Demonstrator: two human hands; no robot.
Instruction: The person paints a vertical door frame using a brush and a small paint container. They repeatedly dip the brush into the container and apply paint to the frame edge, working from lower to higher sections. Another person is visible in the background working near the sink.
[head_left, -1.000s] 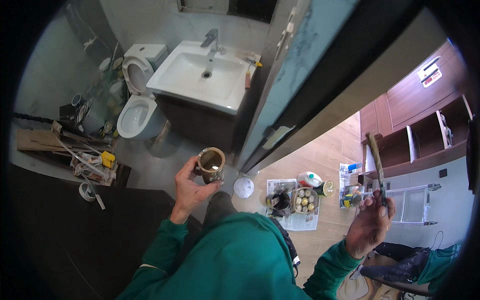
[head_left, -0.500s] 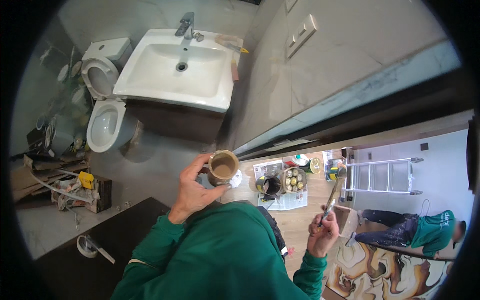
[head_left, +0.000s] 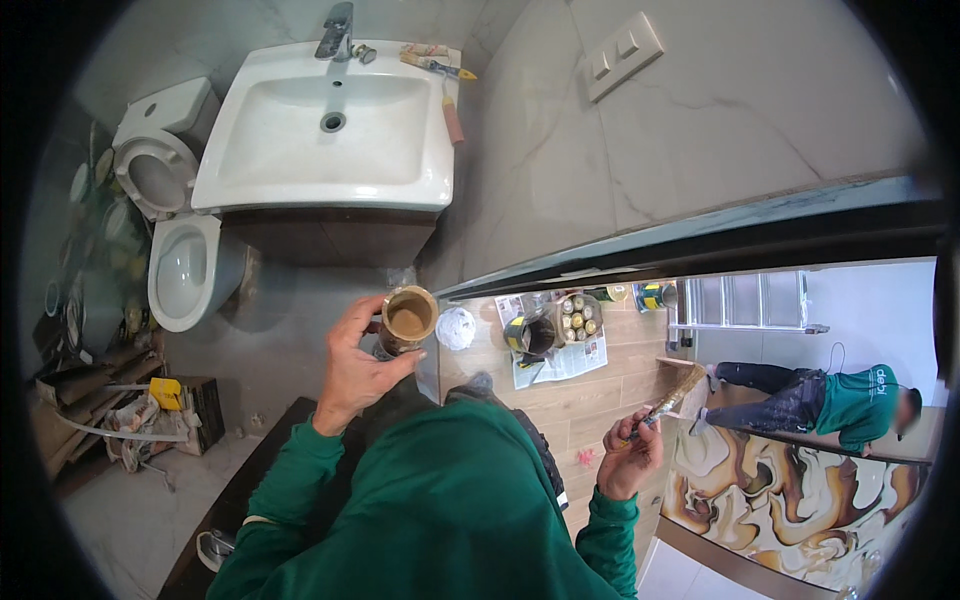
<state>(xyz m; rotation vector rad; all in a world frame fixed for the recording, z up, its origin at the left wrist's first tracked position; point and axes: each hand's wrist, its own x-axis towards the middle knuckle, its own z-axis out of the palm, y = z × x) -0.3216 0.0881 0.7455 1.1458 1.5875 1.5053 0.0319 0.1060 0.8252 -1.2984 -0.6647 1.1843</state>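
Observation:
My left hand is closed round a small cup with brown liquid in it, held upright with its mouth towards me. On the right, my right hand grips a paintbrush by its stained handle. The brush's brown, smeared bristle end points away from me to the upper right. A wide gap separates the two hands. Beyond the cup, a crumpled white thing lies on the floor.
A white sink and a toilet stand ahead on the left. To the right are a dark door edge, newspaper with several cans, a ladder and another person by a swirl-patterned panel. Cardboard scraps lie far left.
My view has shifted, so the sink appears larger. The cup sits slightly further left in view. My right hand has tilted the brush, and its bristle end is lower in the picture.

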